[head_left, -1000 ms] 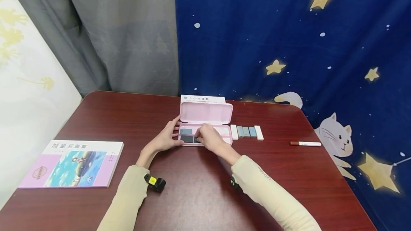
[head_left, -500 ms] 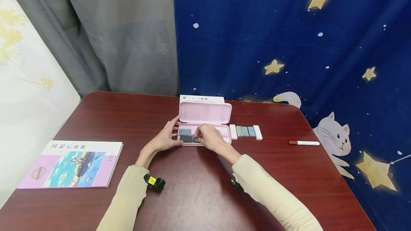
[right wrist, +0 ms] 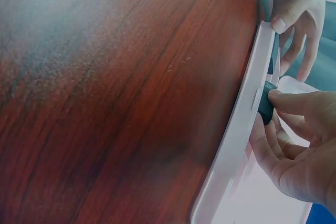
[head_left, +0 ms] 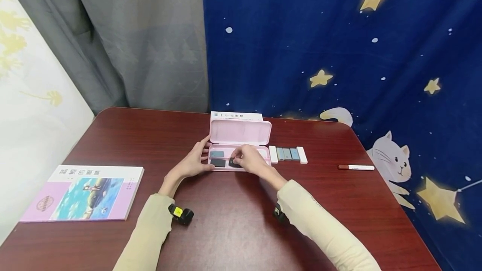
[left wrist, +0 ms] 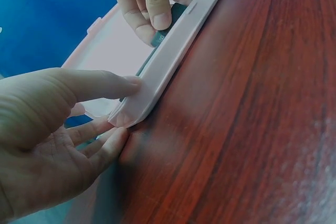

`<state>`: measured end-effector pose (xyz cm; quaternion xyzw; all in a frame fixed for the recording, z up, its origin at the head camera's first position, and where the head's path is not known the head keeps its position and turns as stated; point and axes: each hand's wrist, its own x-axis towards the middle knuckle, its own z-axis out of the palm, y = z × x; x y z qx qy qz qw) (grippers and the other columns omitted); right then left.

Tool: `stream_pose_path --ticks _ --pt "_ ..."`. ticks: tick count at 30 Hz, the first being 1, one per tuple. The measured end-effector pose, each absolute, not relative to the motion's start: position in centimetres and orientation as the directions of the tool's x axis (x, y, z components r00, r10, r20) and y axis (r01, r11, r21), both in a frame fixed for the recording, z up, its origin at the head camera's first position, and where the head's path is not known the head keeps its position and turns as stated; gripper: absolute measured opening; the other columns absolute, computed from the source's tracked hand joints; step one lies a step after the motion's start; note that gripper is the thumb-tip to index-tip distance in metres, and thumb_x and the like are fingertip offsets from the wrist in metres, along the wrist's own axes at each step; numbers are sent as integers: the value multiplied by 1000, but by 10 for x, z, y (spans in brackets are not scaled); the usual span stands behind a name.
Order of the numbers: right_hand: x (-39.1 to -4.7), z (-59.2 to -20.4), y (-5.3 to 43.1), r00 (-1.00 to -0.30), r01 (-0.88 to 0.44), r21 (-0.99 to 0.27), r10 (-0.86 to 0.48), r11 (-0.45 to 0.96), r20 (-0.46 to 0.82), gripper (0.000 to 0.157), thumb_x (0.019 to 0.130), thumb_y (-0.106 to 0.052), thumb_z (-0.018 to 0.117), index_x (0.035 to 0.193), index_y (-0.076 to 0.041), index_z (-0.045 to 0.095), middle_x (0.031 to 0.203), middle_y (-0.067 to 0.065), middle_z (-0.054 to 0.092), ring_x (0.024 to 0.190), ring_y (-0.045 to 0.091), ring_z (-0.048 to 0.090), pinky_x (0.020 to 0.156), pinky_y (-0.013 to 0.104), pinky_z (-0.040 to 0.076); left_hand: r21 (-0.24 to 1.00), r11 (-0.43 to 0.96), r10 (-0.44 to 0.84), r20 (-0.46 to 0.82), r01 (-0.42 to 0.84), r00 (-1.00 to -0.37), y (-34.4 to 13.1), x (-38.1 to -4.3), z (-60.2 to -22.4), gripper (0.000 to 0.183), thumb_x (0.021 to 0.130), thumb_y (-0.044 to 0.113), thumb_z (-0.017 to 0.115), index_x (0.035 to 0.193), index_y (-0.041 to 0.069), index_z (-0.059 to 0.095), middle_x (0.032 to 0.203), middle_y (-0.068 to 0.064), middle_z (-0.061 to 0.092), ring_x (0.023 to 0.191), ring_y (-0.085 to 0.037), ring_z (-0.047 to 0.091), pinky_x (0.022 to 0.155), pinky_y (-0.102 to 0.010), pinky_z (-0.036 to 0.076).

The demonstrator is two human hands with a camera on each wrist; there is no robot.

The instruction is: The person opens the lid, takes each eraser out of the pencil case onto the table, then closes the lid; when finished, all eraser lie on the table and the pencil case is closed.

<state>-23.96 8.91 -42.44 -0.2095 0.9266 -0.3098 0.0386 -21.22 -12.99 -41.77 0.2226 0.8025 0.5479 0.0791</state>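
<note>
A pink pencil case [head_left: 240, 132] lies with its lid raised. My left hand [head_left: 192, 163] holds its left end, the thumb on the front rim and fingers against the outer side, as the left wrist view shows. My right hand [head_left: 249, 160] pinches a small black eraser [right wrist: 266, 103] between thumb and fingers, tilted at the front rim of the case. To its left in the front compartment lies a dark flat block [head_left: 217, 162]. A blue-grey block [head_left: 216, 154] is in the compartment behind. My right hand covers the middle of the tray.
Right of the case stands a row of white erasers [head_left: 273, 154] and blue-grey blocks [head_left: 287, 154]. A white box [head_left: 236, 116] is behind the lid. A capped marker [head_left: 355, 167] lies far right, a book [head_left: 84, 193] at left on the brown table [head_left: 226, 229].
My right hand has shifted slightly right with the black eraser, and a gap now shows between it and the dark block. My left hand keeps its place on the case.
</note>
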Motion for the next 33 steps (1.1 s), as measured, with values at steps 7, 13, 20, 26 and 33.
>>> stream_pose_path --ticks 7,13,20,26,33 --pt "-240 -424 100 -943 -274 -710 -326 649 66 9 84 1 69 92 -3 71 74 4 65 61 10 57 51 21 51 912 297 440 133 284 -888 -131 -224 -442 100 72 -17 72 149 -9 9 134 -36 28 121 -52 35 101 -59 37" --pt "-239 -424 106 -965 -153 -804 -264 574 -5 20 84 1 68 102 -7 72 79 7 64 68 14 60 53 28 57 899 320 431 143 299 -891 -134 -233 -457 103 72 -13 75 151 -3 10 135 -30 30 121 -46 38 101 -55 40" --pt "-232 -426 105 -977 10 -939 -195 344 -82 24 84 6 67 108 2 70 84 13 65 71 18 63 59 33 59 901 309 434 152 305 -888 -134 -234 -459 103 70 -13 76 151 -4 12 134 -30 31 121 -45 39 101 -54 41" --pt "-228 -425 107 -980 55 -970 -176 236 -99 26 85 8 65 111 6 67 89 15 65 71 18 64 62 36 59 895 323 427 153 308 -891 -132 -231 -454 102 71 -14 75 151 -5 11 134 -31 30 121 -46 38 101 -55 40" --pt "-226 -423 126 -978 98 -985 -170 143 -122 28 87 10 62 115 10 64 97 21 62 70 21 65 66 38 59 906 297 444 148 301 -884 -129 -215 -425 97 72 -18 71 147 -13 10 132 -38 28 120 -54 35 100 -60 37"
